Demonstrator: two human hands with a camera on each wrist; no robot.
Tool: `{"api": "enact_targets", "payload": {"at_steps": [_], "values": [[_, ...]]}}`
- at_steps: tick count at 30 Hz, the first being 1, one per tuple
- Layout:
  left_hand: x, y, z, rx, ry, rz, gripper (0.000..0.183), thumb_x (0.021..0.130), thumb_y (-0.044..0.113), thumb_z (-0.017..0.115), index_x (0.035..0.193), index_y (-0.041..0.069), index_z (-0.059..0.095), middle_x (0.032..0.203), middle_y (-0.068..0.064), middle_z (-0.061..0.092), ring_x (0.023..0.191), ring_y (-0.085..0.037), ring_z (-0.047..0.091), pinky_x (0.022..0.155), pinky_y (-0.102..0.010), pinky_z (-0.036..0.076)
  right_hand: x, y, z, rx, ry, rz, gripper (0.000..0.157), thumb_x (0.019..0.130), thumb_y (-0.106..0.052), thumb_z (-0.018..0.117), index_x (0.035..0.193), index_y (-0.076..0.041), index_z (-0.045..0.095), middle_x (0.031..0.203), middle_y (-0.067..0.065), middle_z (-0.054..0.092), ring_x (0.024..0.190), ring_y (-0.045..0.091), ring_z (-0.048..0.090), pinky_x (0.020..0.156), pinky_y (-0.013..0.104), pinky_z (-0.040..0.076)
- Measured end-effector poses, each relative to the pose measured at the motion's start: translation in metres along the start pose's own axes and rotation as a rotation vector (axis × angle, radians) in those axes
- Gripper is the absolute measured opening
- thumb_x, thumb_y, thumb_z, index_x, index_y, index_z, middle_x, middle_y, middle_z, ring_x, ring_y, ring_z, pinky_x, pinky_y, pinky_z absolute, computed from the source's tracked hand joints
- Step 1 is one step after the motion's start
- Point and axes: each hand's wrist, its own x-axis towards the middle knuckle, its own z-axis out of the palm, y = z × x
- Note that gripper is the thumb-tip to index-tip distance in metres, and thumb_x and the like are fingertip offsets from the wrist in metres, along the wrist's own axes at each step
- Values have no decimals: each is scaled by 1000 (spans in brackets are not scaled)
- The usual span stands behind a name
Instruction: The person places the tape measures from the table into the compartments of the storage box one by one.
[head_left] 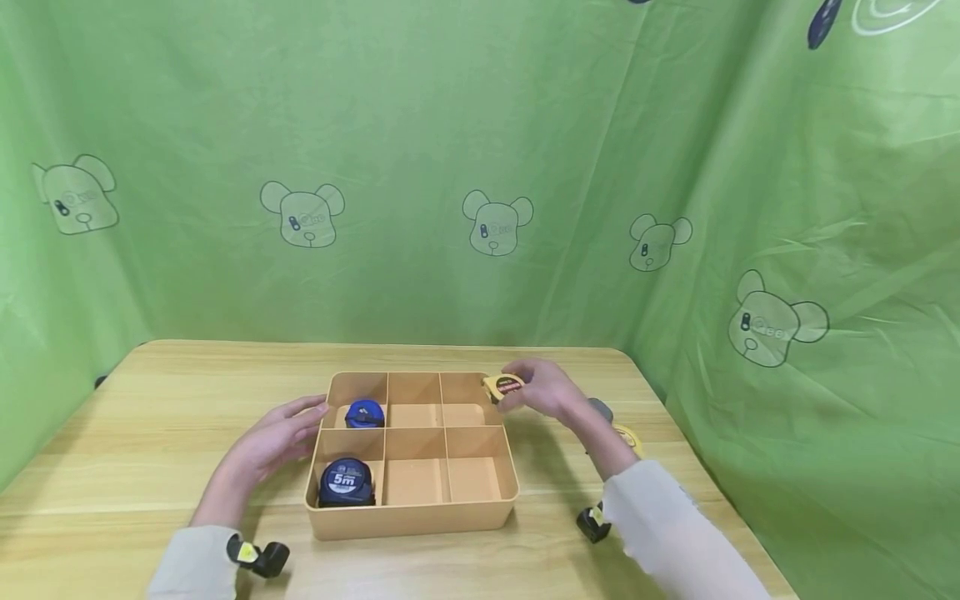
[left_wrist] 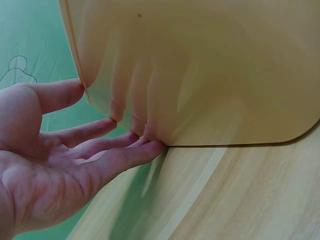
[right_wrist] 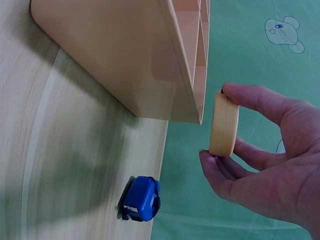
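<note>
A tan six-compartment box stands on the table. My left hand rests its extended fingertips against the box's left wall, also seen in the left wrist view, where the box side reflects the fingers. At the back right corner, my right hand pinches a yellow tape measure between thumb and fingers, level with the rim. The right wrist view shows this tape measure edge-on, just outside the box. A blue tape measure sits in the back left compartment, a dark blue 5m tape measure in the front left one.
Right of the box, partly behind my right forearm, lie a grey object and a yellow one. In the right wrist view another blue tape measure is on the table near its edge. Green curtain surrounds the table.
</note>
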Motion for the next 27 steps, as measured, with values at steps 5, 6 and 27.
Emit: {"api": "enact_targets", "payload": {"at_steps": [5, 6, 27], "values": [[0, 0, 0, -4, 3, -3, 72, 108, 34, 48, 160, -4, 14, 157, -32, 34, 146, -48, 35, 120, -59, 31, 2, -3, 3, 5, 2, 1, 74, 69, -17, 88, 135, -1, 61, 127, 19, 67, 109, 29, 64, 95, 43, 53], [0, 0, 0, -5, 4, -4, 72, 108, 34, 48, 160, -4, 14, 157, -32, 34, 145, -48, 36, 120, -59, 31, 2, -4, 4, 5, 3, 2, 74, 68, -18, 88, 135, -1, 61, 126, 19, 67, 107, 28, 64, 94, 42, 54], [1, -1, -1, 0, 6, -3, 72, 108, 34, 48, 160, -4, 15, 158, -31, 33, 146, -49, 34, 120, -59, 31, 5, -16, 15, -1, 7, -14, 72, 67, -17, 88, 133, -2, 62, 125, 19, 66, 100, 26, 65, 85, 35, 56]]}}
